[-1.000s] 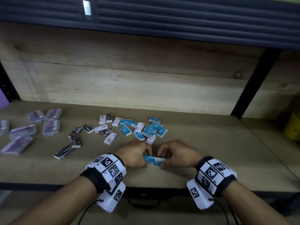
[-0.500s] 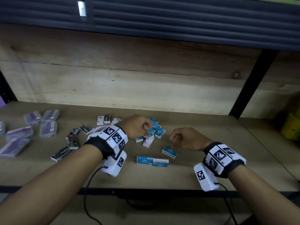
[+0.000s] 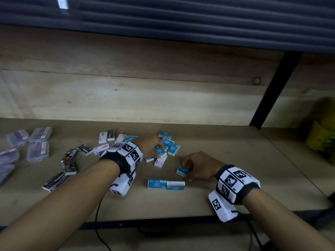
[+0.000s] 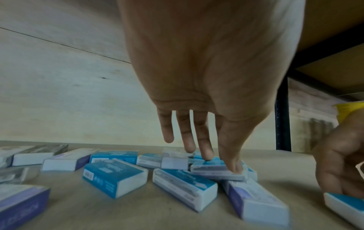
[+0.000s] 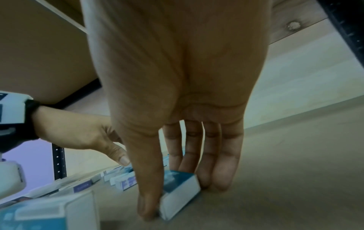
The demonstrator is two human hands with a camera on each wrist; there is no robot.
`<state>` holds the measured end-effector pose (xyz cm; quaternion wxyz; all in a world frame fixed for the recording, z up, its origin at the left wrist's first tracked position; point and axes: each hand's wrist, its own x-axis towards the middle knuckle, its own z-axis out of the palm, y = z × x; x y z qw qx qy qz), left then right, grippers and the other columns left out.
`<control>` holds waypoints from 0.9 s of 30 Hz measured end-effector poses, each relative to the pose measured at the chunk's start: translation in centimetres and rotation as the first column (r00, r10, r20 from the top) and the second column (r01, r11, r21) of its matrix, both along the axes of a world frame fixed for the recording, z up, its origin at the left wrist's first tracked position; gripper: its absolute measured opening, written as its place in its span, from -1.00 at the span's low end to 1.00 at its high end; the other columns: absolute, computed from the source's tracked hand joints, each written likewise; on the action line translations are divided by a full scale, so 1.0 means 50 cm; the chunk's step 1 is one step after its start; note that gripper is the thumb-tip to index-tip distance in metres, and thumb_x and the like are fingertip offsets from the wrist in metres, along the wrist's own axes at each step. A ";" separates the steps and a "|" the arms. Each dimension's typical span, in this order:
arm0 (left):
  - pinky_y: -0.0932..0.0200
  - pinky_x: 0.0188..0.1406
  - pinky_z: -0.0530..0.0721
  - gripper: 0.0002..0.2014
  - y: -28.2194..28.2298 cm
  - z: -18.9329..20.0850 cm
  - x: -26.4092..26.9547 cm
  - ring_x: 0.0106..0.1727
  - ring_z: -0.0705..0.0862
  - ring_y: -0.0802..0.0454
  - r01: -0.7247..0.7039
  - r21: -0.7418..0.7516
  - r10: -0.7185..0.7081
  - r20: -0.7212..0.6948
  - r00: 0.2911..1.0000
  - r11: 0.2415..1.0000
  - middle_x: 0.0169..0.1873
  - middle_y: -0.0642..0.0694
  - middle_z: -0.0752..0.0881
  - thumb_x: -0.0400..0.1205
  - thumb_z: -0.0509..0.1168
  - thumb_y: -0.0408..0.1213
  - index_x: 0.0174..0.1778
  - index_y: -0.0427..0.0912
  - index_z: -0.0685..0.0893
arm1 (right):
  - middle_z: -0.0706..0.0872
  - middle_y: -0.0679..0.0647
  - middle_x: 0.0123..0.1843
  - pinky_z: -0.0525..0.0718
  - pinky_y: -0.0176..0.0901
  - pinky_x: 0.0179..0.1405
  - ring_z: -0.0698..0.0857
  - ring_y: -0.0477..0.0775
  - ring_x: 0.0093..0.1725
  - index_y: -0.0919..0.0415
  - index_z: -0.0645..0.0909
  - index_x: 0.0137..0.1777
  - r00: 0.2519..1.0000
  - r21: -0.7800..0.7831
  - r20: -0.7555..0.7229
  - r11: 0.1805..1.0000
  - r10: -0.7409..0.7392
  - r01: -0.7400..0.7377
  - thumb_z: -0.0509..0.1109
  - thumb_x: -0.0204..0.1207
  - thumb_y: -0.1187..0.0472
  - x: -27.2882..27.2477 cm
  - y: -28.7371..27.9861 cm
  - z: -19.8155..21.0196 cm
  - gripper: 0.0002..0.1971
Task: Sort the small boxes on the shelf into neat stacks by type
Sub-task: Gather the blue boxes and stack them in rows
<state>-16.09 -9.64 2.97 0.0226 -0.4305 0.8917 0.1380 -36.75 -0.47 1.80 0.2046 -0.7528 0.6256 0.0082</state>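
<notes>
Several small blue boxes lie in a loose pile at mid-shelf. My left hand reaches into the pile, and its thumb and fingertips pinch one blue box that lies on top of the others. To the right, my right hand pinches a lone blue box between thumb and fingers; in the right wrist view this box rests on the shelf board. Two blue boxes lie end to end near the front edge, with no hand on them.
White-and-purple boxes and black boxes are scattered left of the pile. Clear packs with purple labels sit at far left. A black upright post and a yellow object stand at the right. Wooden back wall behind.
Both hands let go of the two end-to-end blue boxes at the front. The left hand went back to the pile; the right hand came down on the lone blue box and took hold.
</notes>
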 end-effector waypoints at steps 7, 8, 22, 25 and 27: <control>0.04 0.31 0.50 -0.62 -0.008 -0.006 -0.004 0.34 0.49 -0.05 0.020 -0.028 -0.020 -0.003 1.000 0.999 0.29 -0.06 0.58 0.52 0.47 -0.20 0.27 -0.04 0.66 | 0.72 -0.07 -0.05 0.57 -0.42 -0.20 0.66 -0.11 -0.12 0.10 0.65 0.03 0.996 -0.019 0.077 0.999 0.035 -0.033 0.63 0.27 0.23 0.005 -0.008 -0.004 -0.66; 0.06 0.29 0.52 -0.63 -0.008 -0.008 -0.003 0.32 0.51 -0.04 0.012 -0.017 -0.012 -0.026 1.000 1.000 0.28 -0.06 0.59 0.51 0.49 -0.22 0.23 -0.04 0.66 | 0.71 -0.08 -0.09 0.54 -0.45 -0.25 0.63 -0.14 -0.16 0.08 0.64 0.00 0.995 -0.024 0.096 0.999 0.037 -0.035 0.64 0.26 0.24 0.005 -0.008 -0.006 -0.66; 0.18 0.04 0.60 -0.69 0.026 0.002 0.020 -0.05 0.60 0.08 0.056 0.003 -0.054 -0.206 0.977 0.998 -0.07 -0.02 0.65 0.50 0.48 -0.33 0.17 -0.16 0.73 | 0.77 -0.07 -0.03 0.53 -0.53 -0.19 0.64 -0.25 -0.17 0.05 0.74 0.08 0.977 -0.065 0.201 0.996 0.070 -0.059 0.55 0.37 0.26 0.013 -0.023 -0.011 -0.73; 0.30 -0.11 0.53 -0.69 0.049 0.002 0.028 -0.16 0.56 0.16 0.095 0.011 -0.090 -0.234 0.968 0.995 -0.17 0.06 0.60 0.50 0.49 -0.28 0.16 -0.15 0.75 | 0.76 -0.09 -0.04 0.54 -0.52 -0.15 0.66 -0.22 -0.12 0.05 0.75 0.11 0.976 -0.065 0.202 0.995 0.085 -0.074 0.54 0.40 0.21 0.016 -0.022 -0.009 -0.73; 0.42 -0.21 0.47 -0.70 0.065 -0.001 0.034 -0.18 0.57 0.20 0.115 0.022 -0.107 -0.220 0.970 0.993 -0.18 0.07 0.64 0.50 0.50 -0.25 0.15 -0.14 0.76 | 0.72 -0.16 -0.10 0.55 -0.51 -0.15 0.65 -0.26 -0.14 0.04 0.74 0.10 0.975 -0.056 0.201 0.995 0.094 -0.084 0.54 0.41 0.19 0.018 -0.019 -0.007 -0.75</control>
